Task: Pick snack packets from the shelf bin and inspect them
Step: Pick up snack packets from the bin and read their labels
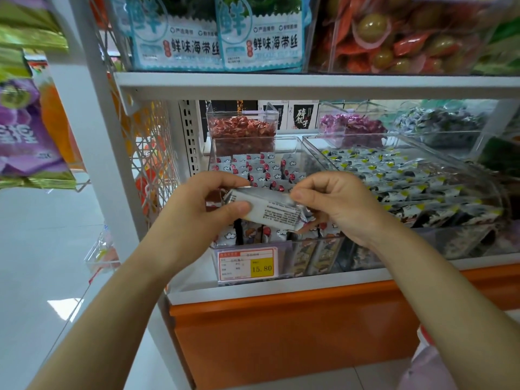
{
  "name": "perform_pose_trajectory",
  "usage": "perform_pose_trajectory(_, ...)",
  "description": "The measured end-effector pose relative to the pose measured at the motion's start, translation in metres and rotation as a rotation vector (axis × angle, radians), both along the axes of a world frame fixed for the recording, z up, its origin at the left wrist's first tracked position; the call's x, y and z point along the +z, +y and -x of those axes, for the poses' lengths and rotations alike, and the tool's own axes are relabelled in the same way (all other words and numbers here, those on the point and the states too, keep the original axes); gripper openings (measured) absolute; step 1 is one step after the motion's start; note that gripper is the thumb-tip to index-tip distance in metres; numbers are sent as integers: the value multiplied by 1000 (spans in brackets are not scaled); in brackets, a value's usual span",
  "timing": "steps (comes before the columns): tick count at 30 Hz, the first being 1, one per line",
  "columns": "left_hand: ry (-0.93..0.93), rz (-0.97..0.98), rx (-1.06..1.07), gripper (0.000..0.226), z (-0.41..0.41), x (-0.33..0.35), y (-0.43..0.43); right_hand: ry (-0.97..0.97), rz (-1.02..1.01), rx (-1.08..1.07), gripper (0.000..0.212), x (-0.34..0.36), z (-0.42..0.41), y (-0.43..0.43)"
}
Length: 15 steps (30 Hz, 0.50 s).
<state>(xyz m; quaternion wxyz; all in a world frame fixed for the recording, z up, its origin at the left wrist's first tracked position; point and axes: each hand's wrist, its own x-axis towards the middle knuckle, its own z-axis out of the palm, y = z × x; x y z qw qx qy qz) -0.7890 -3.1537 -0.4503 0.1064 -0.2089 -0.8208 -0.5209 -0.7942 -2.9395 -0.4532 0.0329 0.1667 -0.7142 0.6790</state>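
A small silver-white snack packet (270, 209) with black printed text facing me is held level in front of the shelf. My left hand (202, 209) pinches its left end between thumb and fingers. My right hand (334, 204) pinches its crimped right end. Directly behind and below the packet stands a clear plastic shelf bin (292, 260) filled with several similar white packets with red marks. Part of the bin's contents is hidden by my hands.
A yellow-and-white price tag (247, 264) reading 15.80 hangs on the bin front. A second clear bin (315, 143) of dark packets sits to the right. Blue seaweed bags (219, 38) fill the upper shelf. An orange base panel (295, 333) lies below; purple bags (25, 136) hang left.
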Motion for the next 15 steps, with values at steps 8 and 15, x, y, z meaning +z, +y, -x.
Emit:
perform_pose_trajectory(8, 57, -113, 135, 13, 8, -2, 6, 58, 121, -54, 18, -11, 3, -10)
perform_pose_trajectory(15, 83, -140, 200, 37, 15, -6, 20, 229, -1, -282, 33, -11, 3, -14)
